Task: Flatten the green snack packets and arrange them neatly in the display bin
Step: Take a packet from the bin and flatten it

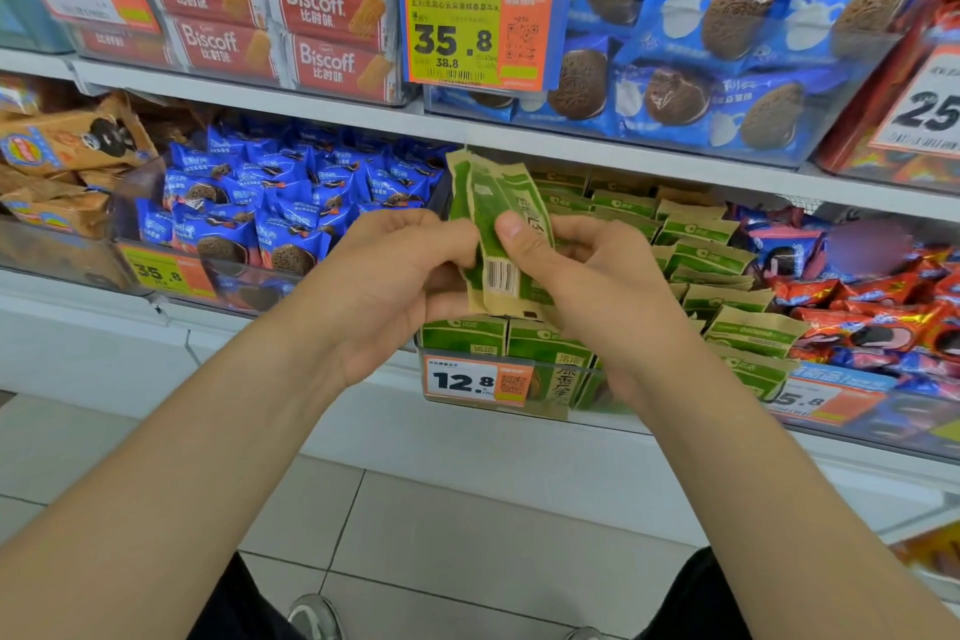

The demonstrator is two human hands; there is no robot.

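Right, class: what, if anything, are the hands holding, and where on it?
Left hand and right hand pinch green snack packets by their lower half.

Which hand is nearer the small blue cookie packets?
Left. The left hand sits just right of the blue cookie packets; the right hand is farther right, across the held green packets.

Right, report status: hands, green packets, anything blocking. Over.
Left hand and right hand both gripping a few green packets, upright, in front of the bin. Other packets lie in the bin, some askew. Nothing in the way.
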